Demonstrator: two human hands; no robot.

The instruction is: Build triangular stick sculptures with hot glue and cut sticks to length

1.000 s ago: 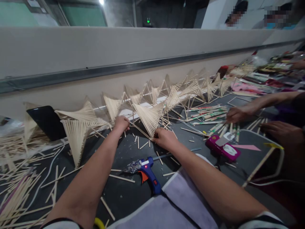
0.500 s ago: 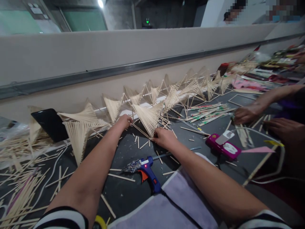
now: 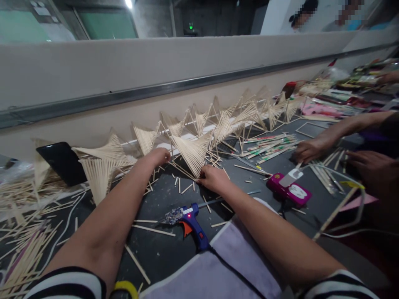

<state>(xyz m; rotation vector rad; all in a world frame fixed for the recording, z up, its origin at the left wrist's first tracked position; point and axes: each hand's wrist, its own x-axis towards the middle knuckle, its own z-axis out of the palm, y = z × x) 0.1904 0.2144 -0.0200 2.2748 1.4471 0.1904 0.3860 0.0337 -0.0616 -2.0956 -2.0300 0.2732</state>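
Observation:
A twisted, fan-shaped model of thin wooden sticks (image 3: 190,153) stands on the dark table in the middle of the head view. My left hand (image 3: 159,157) is closed at the left corner of its base, fingertips pinched on the stick there. At the lower front corner, my right hand (image 3: 214,178) pinches the model between thumb and fingers. A blue hot glue gun (image 3: 193,222) with an orange trigger lies in front of my hands, its red light lit. Short stick offcuts (image 3: 180,185) lie scattered between my hands and the glue gun.
Similar stick models (image 3: 246,114) line the wall. A black phone (image 3: 64,162) leans at left, near piles of loose sticks (image 3: 34,245). A magenta power strip (image 3: 289,189) and a co-worker's hands (image 3: 307,150) are at right. A lilac cloth (image 3: 215,270) lies in front.
My hands keep their hold on the stick model, almost unmoved. The whole view has shifted slightly. The co-worker's hand at right has moved left, near the power strip's plug.

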